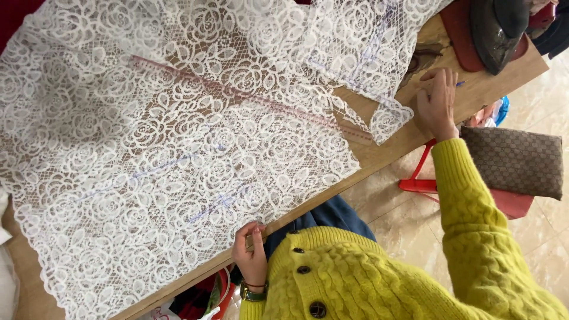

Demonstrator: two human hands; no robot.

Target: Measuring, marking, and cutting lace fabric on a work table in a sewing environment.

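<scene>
White lace fabric [178, 148] lies spread across the wooden surface [486, 86], left hand [252, 252] pinching its six o'clock edge, right hand [437, 104] fingers curled at two o'clock around something small I cannot identify, beside the ruler [249, 95], likely mid-marking.

I see a wooden table [474, 89] running slantwise through the view, its near edge crossing from lower left to upper right. At its far right corner a dark iron [495, 29] rests on a red pad [459, 26]. Off that same end, below the table edge, a red stool [424, 184] stands on the pale tiled floor [403, 219], with a brown patterned pouch [515, 163] lying on it (its flat side up). Something blue [502, 109] shows just beside the table's right edge; I cannot tell what it is. Under the near edge at lower left sit some red and green items [207, 299], mostly hidden.
</scene>
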